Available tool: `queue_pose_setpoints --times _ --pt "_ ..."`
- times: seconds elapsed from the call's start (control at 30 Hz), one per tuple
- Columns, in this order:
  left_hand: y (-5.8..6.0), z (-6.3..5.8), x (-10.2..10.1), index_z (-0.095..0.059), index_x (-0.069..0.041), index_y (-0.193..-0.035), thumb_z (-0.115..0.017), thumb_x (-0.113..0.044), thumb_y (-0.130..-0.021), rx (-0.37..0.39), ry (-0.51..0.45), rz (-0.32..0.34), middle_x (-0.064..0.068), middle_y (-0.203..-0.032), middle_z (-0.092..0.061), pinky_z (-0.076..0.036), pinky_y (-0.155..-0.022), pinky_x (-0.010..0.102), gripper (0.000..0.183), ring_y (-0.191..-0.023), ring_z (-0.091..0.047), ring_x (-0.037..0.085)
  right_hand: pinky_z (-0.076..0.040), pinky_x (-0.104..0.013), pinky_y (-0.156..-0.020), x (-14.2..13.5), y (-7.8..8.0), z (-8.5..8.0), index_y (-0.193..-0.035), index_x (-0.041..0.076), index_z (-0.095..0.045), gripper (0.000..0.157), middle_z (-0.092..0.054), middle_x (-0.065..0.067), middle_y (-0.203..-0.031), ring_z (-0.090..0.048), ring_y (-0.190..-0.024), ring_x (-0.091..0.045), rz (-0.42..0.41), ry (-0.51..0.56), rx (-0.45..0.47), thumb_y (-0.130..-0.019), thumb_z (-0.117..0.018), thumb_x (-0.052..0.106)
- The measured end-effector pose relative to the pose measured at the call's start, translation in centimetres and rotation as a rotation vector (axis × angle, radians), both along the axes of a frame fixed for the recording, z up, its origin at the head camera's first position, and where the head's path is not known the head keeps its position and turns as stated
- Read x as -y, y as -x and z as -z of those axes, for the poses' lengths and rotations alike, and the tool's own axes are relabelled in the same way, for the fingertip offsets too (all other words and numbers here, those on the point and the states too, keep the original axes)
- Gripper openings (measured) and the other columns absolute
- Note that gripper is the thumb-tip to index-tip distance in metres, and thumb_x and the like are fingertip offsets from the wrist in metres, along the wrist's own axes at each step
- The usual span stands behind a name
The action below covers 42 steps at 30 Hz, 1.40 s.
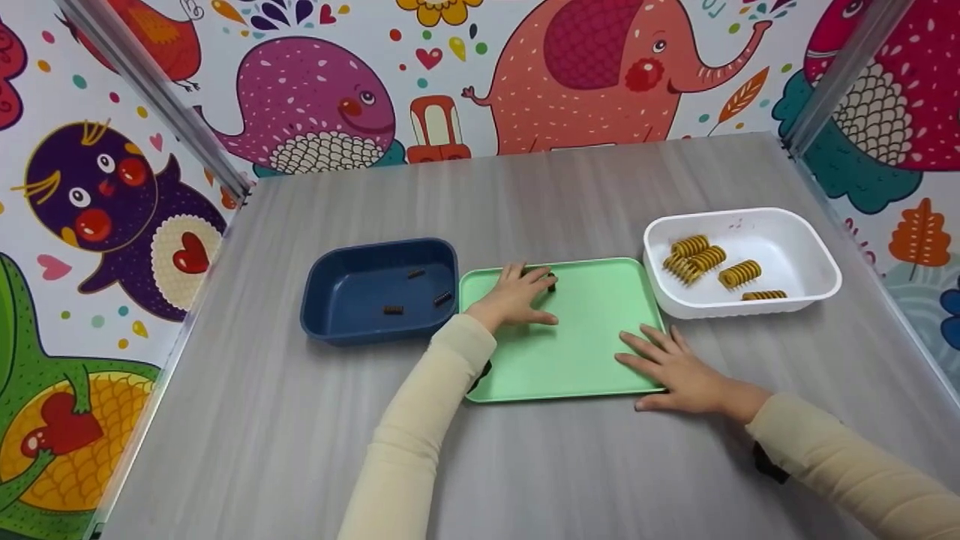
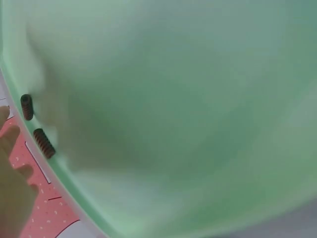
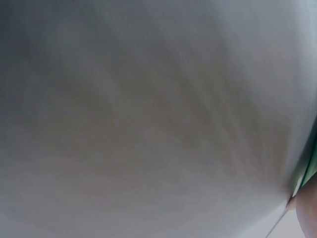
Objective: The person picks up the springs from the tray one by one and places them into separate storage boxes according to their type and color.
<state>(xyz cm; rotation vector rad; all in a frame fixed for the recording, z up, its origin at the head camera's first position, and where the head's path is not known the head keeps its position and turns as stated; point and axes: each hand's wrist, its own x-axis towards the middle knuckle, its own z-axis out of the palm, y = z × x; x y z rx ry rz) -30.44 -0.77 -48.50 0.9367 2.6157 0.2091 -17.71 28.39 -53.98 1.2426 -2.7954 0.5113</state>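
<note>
My left hand (image 1: 514, 298) is over the left part of a light green tray (image 1: 585, 337), fingers spread towards its far edge. Close to its fingertips, a dark coil spring (image 1: 552, 283) partly shows. From the left wrist, two dark springs, one (image 2: 26, 107) and another (image 2: 44, 143), lie along the tray's rim beside the fingers. My right hand (image 1: 686, 381) is at the tray's near right corner, with fingers reaching over its right edge and the thumb near the front rim. The right wrist view is mostly blurred grey tabletop, with part of a finger (image 3: 308, 208) at the edge.
Left of the tray stands a dark blue bin (image 1: 375, 330) holding three small dark springs. A white bin (image 1: 795, 255) at the right contains several larger mustard-yellow springs (image 1: 740, 274). Walls printed with cartoon animals and metal posts (image 1: 847, 75) border the grey table (image 1: 300, 450).
</note>
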Motion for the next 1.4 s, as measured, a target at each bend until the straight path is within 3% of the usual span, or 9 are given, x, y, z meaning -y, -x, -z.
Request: queue_pose_setpoints --times 0.27,0.53,0.77,1.17,1.4 --pt "-0.2 0.2 -0.1 -0.028 -0.024 -0.145 -0.053 -0.060 -0.082 -0.048 0.068 -0.006 -0.003 -0.151 -0.022 -0.003 -0.112 0.044 0.076 -0.140 -0.007 0.031 -0.013 -0.076 -0.089 0.1 0.2 -0.1 -0.137 0.015 -0.044 0.073 -0.030 -0.015 -0.146 -0.021 -0.130 -0.045 0.009 -0.020 0.026 -0.077 -0.064 0.051" --pt "-0.3 0.3 0.2 -0.028 -0.026 -0.145 -0.051 -0.059 -0.084 -0.007 0.048 -0.014 -0.006 -0.151 -0.022 0.002 -0.112 0.043 0.073 -0.141 -0.002 0.028 -0.013 -0.076 -0.088 0.0 0.2 -0.1 -0.136 0.012 -0.046 0.073 -0.031 -0.017 -0.145 -0.022 -0.129 -0.046 -0.005 0.019 0.023 -0.076 -0.065 0.050" --pt "-0.3 0.2 0.6 -0.038 -0.026 -0.141 -0.052 -0.055 -0.085 -0.026 0.029 0.020 -0.005 -0.146 -0.034 -0.001 -0.113 0.042 0.064 -0.141 -0.009 0.027 -0.013 -0.076 -0.088 0.0 0.1 -0.1 -0.136 0.013 -0.045 0.073 -0.031 -0.017 -0.145 -0.022 -0.129 -0.046 -0.003 0.013 0.035 -0.076 -0.066 0.049" --pt "-0.4 0.1 1.1 -0.058 -0.023 -0.124 -0.058 -0.042 -0.088 -0.097 -0.028 0.120 -0.008 -0.128 -0.055 -0.017 -0.111 0.038 0.042 -0.131 -0.034 0.024 -0.011 -0.076 -0.089 0.0 0.0 -0.1 -0.137 0.014 -0.044 0.073 -0.030 -0.016 -0.146 -0.020 -0.130 -0.044 0.009 0.004 0.061 -0.077 -0.066 0.048" --pt "-0.6 0.5 0.9 -0.066 -0.018 -0.112 -0.063 -0.031 -0.087 -0.167 -0.073 0.148 -0.006 -0.115 -0.064 -0.036 -0.097 0.033 0.029 -0.107 -0.052 0.018 -0.012 -0.076 -0.089 0.0 0.0 -0.1 -0.137 0.014 -0.045 0.073 -0.031 -0.016 -0.145 -0.021 -0.130 -0.045 0.006 0.006 0.057 -0.076 -0.066 0.049"
